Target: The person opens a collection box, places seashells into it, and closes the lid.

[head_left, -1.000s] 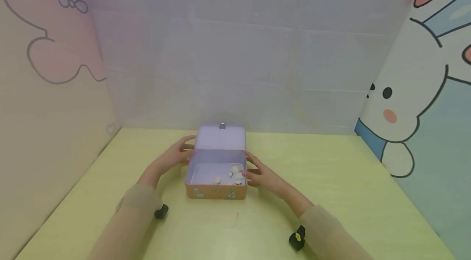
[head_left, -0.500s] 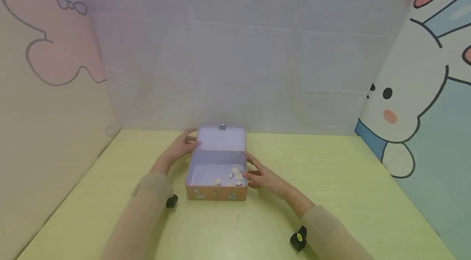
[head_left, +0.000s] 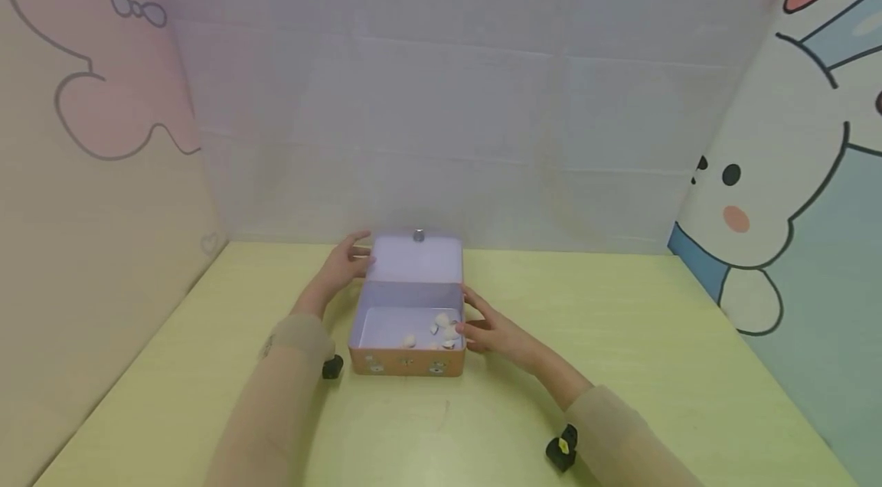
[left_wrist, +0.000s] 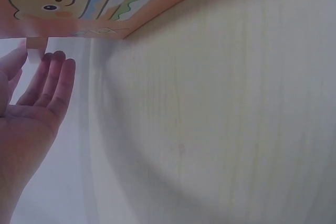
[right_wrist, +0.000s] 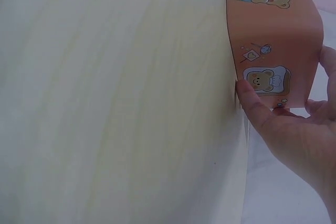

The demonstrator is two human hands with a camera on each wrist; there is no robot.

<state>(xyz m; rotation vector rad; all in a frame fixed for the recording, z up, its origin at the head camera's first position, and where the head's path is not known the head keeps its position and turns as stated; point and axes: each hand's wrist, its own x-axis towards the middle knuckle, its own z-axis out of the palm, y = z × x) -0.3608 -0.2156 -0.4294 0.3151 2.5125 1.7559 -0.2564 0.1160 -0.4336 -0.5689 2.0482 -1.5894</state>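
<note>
An orange tin box with bear drawings stands on the table, its lilac lid tilted back and a metal clasp at the lid's far edge. Several small whitish pieces like seashells lie inside, mostly at the right. My left hand is at the lid's left edge, with the thumb on one side and fingers on the other. My right hand holds the box's right side, thumb over the rim; its fingers lie against the printed wall in the right wrist view.
The box stands on a pale yellow table. Behind it hangs a whitish wall sheet. Side panels with a pink figure and a white rabbit stand left and right.
My left hand has moved up and away from me, from the box's left side near the hinge to the lid's left edge. The right hand stays on the box.
</note>
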